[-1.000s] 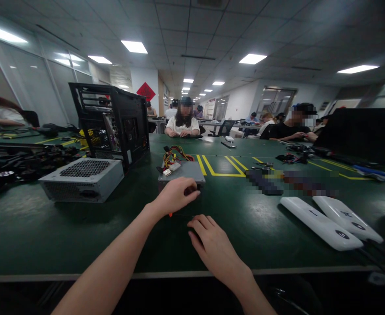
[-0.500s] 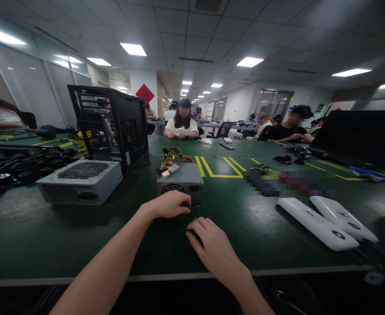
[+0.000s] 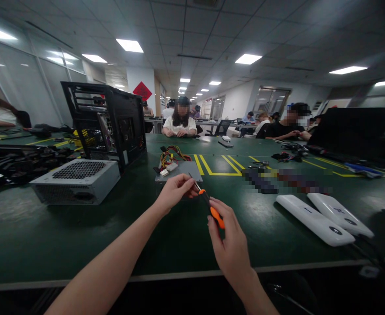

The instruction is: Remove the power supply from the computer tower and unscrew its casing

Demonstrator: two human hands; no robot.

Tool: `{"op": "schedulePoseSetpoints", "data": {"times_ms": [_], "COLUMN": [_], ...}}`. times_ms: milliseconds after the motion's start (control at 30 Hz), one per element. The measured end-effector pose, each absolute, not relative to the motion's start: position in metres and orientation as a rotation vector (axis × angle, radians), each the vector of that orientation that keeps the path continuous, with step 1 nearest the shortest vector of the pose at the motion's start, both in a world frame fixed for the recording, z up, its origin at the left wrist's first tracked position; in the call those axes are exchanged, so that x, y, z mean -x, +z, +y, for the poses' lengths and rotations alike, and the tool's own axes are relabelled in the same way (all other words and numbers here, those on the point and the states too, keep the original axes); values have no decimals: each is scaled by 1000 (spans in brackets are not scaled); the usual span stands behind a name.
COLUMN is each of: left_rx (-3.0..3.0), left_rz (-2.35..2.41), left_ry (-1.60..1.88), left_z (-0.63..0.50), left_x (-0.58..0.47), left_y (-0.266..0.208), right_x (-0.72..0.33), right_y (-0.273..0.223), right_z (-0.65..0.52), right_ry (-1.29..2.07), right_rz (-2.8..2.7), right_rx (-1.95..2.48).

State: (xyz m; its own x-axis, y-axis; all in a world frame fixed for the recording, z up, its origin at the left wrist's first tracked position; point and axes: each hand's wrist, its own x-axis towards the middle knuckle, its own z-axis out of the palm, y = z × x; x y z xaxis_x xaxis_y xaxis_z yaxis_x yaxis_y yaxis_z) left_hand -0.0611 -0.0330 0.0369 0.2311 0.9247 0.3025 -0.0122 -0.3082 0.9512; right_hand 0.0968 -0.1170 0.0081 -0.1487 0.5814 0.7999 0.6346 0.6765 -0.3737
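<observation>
My right hand (image 3: pixel 231 236) is closed round the orange and black handle of a screwdriver (image 3: pixel 216 214), whose shaft slants up and to the left. At the shaft, my left hand (image 3: pixel 177 190) is closed with its fingertips pinched against the metal; whether a small part is also between them I cannot tell. Just behind both hands sits a grey power supply unit (image 3: pixel 192 169), partly covered by my left hand. Its bundle of red, yellow and black cables (image 3: pixel 175 155) with white plugs lies on top.
Left of my hands are a larger power supply unit (image 3: pixel 95 183) and a black computer case (image 3: pixel 126 127). Several black fans (image 3: pixel 25 166) are heaped at far left. Two white devices (image 3: pixel 313 221) lie at right on the green table (image 3: pixel 120 245). A person (image 3: pixel 181 122) sits opposite.
The screwdriver now shows in my right hand. My left hand has turned and risen to its shaft, and both hands have come together in front of the small power supply unit.
</observation>
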Motion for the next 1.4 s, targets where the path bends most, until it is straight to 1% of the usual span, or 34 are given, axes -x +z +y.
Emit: {"op": "schedulePoseSetpoints", "data": {"times_ms": [100,200,233,300,400,467,633,733,1400], "left_rx": [-1981,-2419,-2507,-2594,-2660,-2706,-2760,-2749,-2731], "left_rz": [1044,1204,1255,1377,1525,1573,1619,1665,1666], "left_ry": [1107,969,964,1071,1307,1354,1174,1126,1131], "left_z": [-34,-37,-38,-38,-36,-34,-28,-26,-25], "left_x": [60,62,63,65,70,72,73,72,74], "left_y": [28,25,26,29,35,36,27,23,22], "right_x": [-111,-123,-125,-127,-125,-122,-118,-116,-114], "right_y": [19,28,29,30,27,24,17,14,12], "right_z": [-124,-130,-131,-131,-127,-123,-114,-109,-101], "right_ry": [-226,-310,-319,-327,-339,-357,-386,-379,-396], "right_rz": [-1754,-1667,-1653,-1639,-1648,-1652,-1651,-1658,-1642], "right_rx": [950,951,950,957,979,966,917,939,910]}}
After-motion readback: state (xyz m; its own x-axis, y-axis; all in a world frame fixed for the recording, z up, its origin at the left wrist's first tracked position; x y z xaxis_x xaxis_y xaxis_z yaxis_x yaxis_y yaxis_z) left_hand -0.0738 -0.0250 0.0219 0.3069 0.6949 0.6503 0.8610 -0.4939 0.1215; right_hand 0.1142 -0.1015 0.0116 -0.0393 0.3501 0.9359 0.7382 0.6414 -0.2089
